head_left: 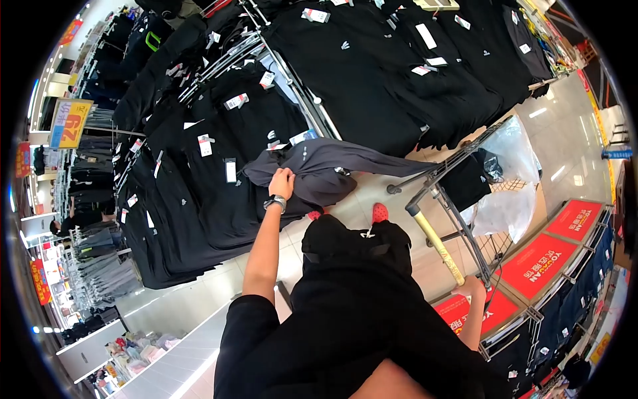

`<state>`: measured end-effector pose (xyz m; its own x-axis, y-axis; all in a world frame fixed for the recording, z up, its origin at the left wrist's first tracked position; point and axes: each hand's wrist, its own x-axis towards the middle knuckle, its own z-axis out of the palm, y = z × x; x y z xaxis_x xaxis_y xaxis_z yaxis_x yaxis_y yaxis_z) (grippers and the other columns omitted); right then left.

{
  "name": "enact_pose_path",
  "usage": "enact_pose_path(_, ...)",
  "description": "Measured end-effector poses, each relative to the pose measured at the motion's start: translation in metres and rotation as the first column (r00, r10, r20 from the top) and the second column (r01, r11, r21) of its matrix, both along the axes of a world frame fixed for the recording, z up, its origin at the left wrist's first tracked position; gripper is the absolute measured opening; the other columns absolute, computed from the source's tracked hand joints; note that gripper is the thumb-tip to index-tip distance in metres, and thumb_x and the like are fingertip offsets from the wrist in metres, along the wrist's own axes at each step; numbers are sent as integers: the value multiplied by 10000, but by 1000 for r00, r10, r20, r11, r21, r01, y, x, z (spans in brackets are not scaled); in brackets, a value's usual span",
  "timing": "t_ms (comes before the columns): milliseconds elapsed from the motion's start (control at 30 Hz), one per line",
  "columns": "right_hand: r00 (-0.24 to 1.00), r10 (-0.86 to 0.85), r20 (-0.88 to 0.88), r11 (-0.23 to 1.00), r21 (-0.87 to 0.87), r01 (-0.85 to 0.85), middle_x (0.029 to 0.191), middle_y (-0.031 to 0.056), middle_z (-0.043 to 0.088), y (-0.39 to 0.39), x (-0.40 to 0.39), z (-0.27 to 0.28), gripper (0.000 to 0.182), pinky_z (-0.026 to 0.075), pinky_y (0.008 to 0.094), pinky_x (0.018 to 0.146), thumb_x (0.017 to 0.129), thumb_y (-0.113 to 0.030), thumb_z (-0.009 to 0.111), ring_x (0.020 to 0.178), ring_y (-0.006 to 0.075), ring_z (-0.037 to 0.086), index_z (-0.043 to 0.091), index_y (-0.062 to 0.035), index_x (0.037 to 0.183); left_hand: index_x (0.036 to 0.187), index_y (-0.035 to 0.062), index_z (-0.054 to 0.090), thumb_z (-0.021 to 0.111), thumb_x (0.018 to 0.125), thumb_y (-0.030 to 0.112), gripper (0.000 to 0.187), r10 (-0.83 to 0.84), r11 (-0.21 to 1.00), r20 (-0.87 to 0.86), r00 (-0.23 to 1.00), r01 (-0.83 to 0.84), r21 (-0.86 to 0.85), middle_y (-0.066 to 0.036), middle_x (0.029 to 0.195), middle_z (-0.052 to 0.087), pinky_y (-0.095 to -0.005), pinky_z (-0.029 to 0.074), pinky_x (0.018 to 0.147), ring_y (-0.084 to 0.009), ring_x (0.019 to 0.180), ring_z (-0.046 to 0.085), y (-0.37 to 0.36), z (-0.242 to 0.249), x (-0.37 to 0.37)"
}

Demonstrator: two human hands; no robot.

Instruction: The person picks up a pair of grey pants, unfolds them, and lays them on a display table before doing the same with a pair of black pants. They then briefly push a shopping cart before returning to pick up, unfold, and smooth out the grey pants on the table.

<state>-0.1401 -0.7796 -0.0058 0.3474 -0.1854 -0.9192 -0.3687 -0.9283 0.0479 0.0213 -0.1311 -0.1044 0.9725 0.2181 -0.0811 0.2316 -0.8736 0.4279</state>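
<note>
My left hand (282, 182), with a watch on its wrist, is closed on a dark grey garment (325, 174). The cloth hangs bunched at the front of the black clothes, and one long part of it stretches right to the shopping cart's edge. My right hand (470, 288) is wrapped round the lower end of the cart's yellow handle (435, 245). Inside the metal cart (458, 158) lie a folded black garment (463, 183) and clear plastic sheeting (522, 149).
Black garments (219, 166) with white tags hang on racks ahead and left. More black clothes (379, 73) lie across the far side. Red sign boards (538, 256) top a rack at right. A yellow price sign (70, 124) stands at left. Pale tiled floor (565, 139) shows beyond the cart.
</note>
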Motion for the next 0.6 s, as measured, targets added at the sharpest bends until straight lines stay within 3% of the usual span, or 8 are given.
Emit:
enact_pose_path(67,997,48,52,996,-83,-44,769,140,710,6,-10,-15,317,547,367,710,573,-288,826,750,268,705,755,-73,795,894,63,578,594,888,168,106,-45,998,-14,999,45,-45,-157,854,616,-466,478,719,-387,844,608,8,2,1)
enact_pose_path(133,973,152,174,977,-174,-122,742,186,690,24,-15,-12,363,544,392,670,533,-287,803,720,320,697,726,-15,762,891,51,563,571,905,160,110,-28,991,39,999,33,-131,-178,798,627,-472,479,680,-392,791,626,21,3,6)
enact_pose_path(200,987,92,133,983,-168,-69,755,193,690,35,-17,-18,354,547,390,686,549,-271,799,739,316,698,729,-18,787,885,35,547,553,919,158,127,-1,968,152,988,39,-248,-209,779,629,-468,479,648,-408,758,629,40,7,14)
enact_pose_path(233,995,42,85,988,-154,-29,768,200,691,40,-20,-23,346,550,388,703,564,-255,795,758,312,699,733,-21,812,899,49,566,547,922,175,130,31,960,144,989,10,-281,-223,813,637,-499,477,692,-435,826,619,51,12,16)
enact_pose_path(367,996,-76,35,981,-175,81,824,119,722,74,-36,-26,274,550,346,705,649,-170,780,787,236,703,751,-94,911,869,12,547,524,937,155,160,103,978,289,952,-43,-205,-224,798,616,-497,463,664,-443,775,600,93,34,14)
enact_pose_path(433,982,-43,186,995,93,26,848,108,726,73,-52,-39,249,546,332,701,684,-76,731,802,211,701,748,-93,932,863,11,546,520,941,148,159,119,977,307,944,-56,-206,-216,780,602,-484,457,653,-444,758,588,122,23,9)
enact_pose_path(533,939,-168,299,977,177,119,875,109,726,99,-70,-40,314,541,323,738,696,-9,662,807,229,700,743,-115,979,863,11,552,524,944,152,165,204,958,373,905,-107,-265,-197,759,606,-453,462,638,-423,730,598,149,7,-5)
enact_pose_path(600,939,-141,313,988,101,115,870,106,721,130,-75,-22,317,545,340,737,696,-10,634,807,246,697,749,-151,956,888,5,570,538,945,148,157,330,913,317,889,-216,-346,-181,750,627,-392,478,621,-340,680,631,155,15,-15)
